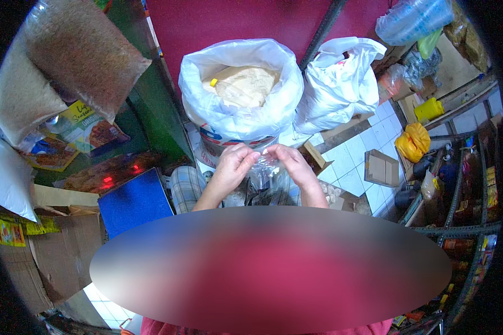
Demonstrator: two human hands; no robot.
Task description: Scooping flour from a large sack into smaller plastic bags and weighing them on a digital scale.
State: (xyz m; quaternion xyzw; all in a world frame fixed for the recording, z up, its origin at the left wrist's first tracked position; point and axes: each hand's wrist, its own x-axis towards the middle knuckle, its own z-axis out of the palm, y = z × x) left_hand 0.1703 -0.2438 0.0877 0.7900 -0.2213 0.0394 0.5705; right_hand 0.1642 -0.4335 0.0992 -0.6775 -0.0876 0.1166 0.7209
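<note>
Between my hands, over my lap, hangs a clear plastic bag (263,175). My left hand (237,162) pinches its top edge between thumb and fingers. My right hand (288,161) holds the other side of the same edge, its fingers bent inward. Just beyond them stands a large sack (209,153) with printed writing, lined with a translucent white plastic liner (241,123). Pale powder or fine grain (255,79) fills part of it. On the powder lies a clear plastic bottle or scoop with a yellow cap (213,82).
A white plastic bag (339,88) stands right of the sack. Filled clear bags (84,54) are at the upper left, above a blue board or box (136,203). An open cardboard box (381,168) lies on the tiled floor (348,157), near metal shelving (457,197) at the right.
</note>
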